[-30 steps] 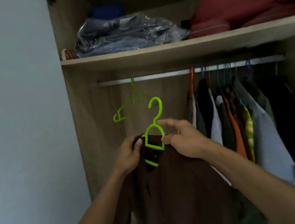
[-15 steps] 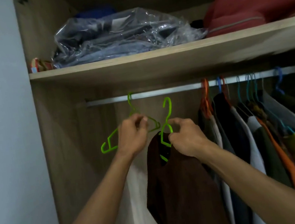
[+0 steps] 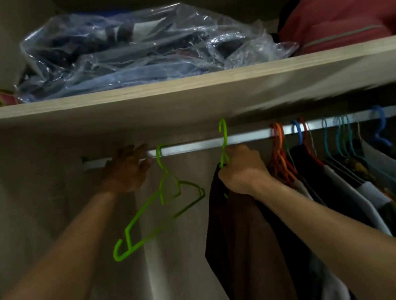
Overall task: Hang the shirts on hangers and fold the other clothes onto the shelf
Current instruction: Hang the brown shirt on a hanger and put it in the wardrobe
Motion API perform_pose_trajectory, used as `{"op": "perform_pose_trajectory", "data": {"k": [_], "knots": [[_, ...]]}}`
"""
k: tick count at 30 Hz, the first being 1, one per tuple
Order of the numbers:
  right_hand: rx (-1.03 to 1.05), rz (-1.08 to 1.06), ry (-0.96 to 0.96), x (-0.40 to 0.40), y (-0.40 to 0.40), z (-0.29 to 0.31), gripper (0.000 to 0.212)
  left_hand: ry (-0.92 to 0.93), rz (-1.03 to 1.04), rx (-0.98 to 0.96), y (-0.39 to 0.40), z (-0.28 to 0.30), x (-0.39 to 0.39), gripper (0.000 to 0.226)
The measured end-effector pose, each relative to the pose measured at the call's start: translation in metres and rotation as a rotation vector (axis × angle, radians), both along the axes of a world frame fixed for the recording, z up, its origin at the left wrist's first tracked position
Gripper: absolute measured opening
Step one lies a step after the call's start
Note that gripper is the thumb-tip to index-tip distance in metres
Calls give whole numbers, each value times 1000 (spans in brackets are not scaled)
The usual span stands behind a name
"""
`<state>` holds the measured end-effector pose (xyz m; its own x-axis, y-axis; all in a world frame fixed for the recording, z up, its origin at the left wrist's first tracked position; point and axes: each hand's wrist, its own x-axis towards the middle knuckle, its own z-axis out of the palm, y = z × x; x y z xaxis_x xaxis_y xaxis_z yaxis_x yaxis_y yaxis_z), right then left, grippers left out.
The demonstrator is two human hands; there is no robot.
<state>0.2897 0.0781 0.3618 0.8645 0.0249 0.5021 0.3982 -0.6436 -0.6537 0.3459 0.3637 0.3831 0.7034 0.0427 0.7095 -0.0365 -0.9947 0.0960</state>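
Note:
A brown shirt hangs from a green hanger whose hook rises just above the metal rail. My right hand grips that hanger's neck at the shirt's collar. My left hand rests on the rail near its left end, fingers spread over it. An empty green hanger hangs tilted on the rail between my hands.
Several garments on coloured hangers fill the rail's right side. The wooden shelf above carries a clear plastic bag of clothes and red bedding. The wardrobe's side wall stands at left.
My right hand has lifted the shirt on its hanger up to the rail. My left hand let go of the collar area and moved up left onto the rail.

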Motion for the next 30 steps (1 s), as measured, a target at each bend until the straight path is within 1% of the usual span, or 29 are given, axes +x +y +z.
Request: {"op": "perform_pose_trajectory", "data": {"k": [3,5,8,10,14,17,19,21,22,23,25,27,30], "knots": [[-8,-42,-3,13,8,3,31,-49,3,75,1,4,14,53],[-23,-58,-8,21,15,2,32,-107,-9,84,0,3,18,56],[-47,-66,0,28,28,-1,38,-166,-33,66,-1,-1,23,49],[-65,-81,2,32,33,-5,36,-176,-47,48,-1,-3,25,43],[-121,-123,1,35,41,-15,32,-186,-43,52,1,-5,29,42],[-215,-166,29,28,43,-22,40,-217,-57,46,1,-7,28,43],[-351,-232,23,19,44,-22,47,-226,-54,44,1,-8,28,43],[-472,-318,-88,9,48,-18,56,-216,-49,45,1,-8,28,44],[-482,-326,-162,5,53,-14,58,-215,-55,45,1,-8,28,44],[-456,-302,-213,2,61,-10,57,-219,-61,45,1,-9,28,44],[-369,-198,-212,-4,79,-1,47,-221,-66,44,2,-9,27,44],[-309,-74,-121,-4,101,4,45,-213,-78,30,2,-9,27,42],[-195,45,17,4,129,-4,55,-192,-92,9,4,-7,26,40]]}}
